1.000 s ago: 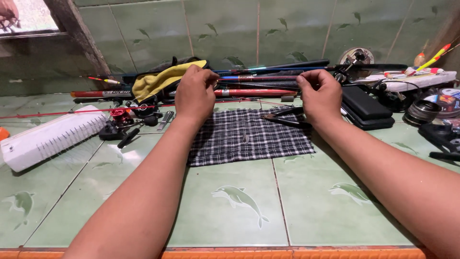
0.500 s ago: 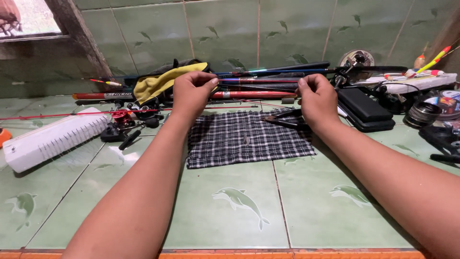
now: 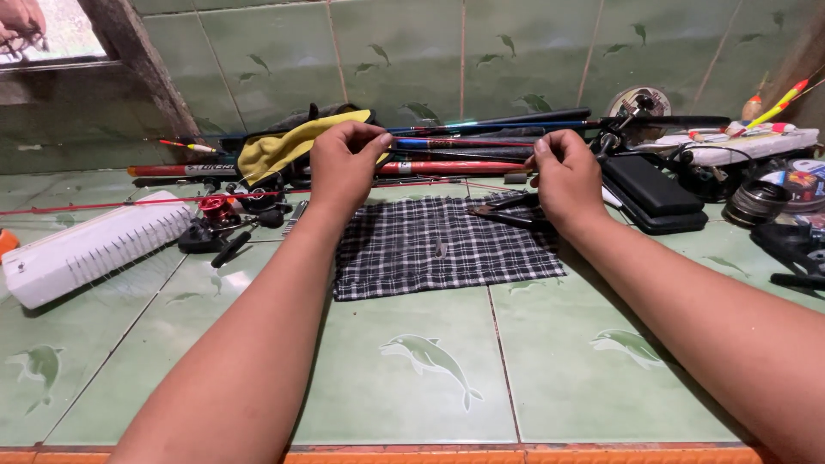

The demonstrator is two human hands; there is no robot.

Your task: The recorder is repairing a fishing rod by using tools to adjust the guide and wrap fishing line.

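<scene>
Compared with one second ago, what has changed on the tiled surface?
Both hands lifted off the checked cloth: the left hand and right hand now pinch a thin dark rod between them. The cloth, pliers and white box stayed put.

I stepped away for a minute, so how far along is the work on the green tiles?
Done: a checked cloth lies spread flat, with pliers at its far edge. In hand: the left hand and right hand are raised over the cloth, fingers pinched as if on a thin line, too fine to confirm. Left: the rods and red reel lie untouched.
</scene>
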